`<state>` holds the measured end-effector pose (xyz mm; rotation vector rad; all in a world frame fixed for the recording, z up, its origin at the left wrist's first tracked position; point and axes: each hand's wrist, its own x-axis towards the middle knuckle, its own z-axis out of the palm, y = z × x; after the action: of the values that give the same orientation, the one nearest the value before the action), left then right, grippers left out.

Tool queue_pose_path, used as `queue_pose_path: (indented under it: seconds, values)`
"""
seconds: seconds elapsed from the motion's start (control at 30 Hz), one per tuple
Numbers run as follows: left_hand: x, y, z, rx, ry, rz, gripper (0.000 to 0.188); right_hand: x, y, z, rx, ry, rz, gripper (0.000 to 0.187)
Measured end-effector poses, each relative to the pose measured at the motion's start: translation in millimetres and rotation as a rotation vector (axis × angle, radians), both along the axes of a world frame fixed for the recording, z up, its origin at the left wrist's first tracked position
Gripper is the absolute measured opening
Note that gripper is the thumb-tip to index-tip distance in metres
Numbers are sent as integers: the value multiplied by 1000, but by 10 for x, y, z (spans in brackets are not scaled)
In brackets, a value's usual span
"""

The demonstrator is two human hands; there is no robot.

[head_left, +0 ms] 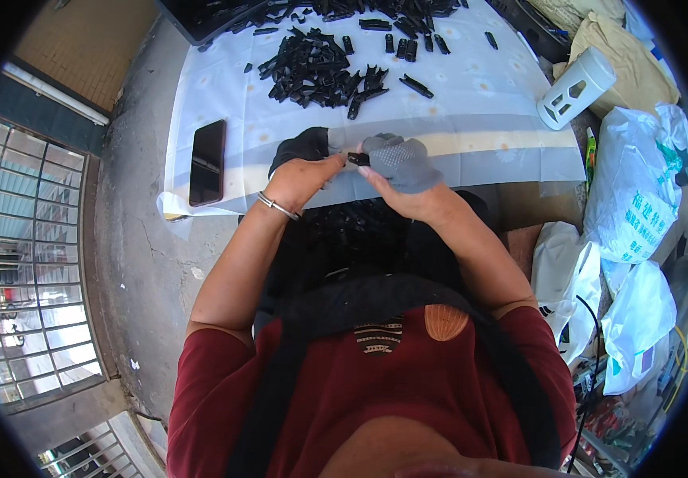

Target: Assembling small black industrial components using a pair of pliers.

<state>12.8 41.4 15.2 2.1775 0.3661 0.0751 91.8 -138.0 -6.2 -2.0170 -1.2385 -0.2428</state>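
Note:
A small black plastic piece sits between my two hands, above the near edge of the table. My left hand, in a black and grey glove that leaves the thumb bare, pinches its left end. On the other side my right hand, in a grey dotted glove with a bare thumb, is closed on the same piece. Most of my fingertips are hidden behind the gloves. Below my hands, many similar black pieces lie in my dark lap. A heap of black plastic pieces rests on the table beyond.
A dark phone lies on the plastic-covered table at left. More black parts spread along the far side, near a dark tray. At right stand a white cut-out holder and white plastic bags.

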Motion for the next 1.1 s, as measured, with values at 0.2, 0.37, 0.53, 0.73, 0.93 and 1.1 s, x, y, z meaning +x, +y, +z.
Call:
queue_pose_path:
  seconds: [0.2,0.37,0.53,0.73,0.93,1.1]
  values:
    - [-225,27,-442,-429,-19,-154,36,-233,11,198,-309,-96,183,27]
    - [-374,-158,-95,-635,9,-96,41,-300,-5,106,-63,-125,104,29]
    - [-393,-338,-24,-980,-49,97,46,-375,120,40,234,55,124,30]
    - [-380,-169,-48,-487,-175,78,44,-306,-84,291,-189,52,72,27]
    - [-381,-158,150,-332,-138,-74,42,-256,-97,286,-1,-165,131,21]
    - [-368,-136,227,-313,-98,-111,39,-237,-85,228,15,-207,108,22]
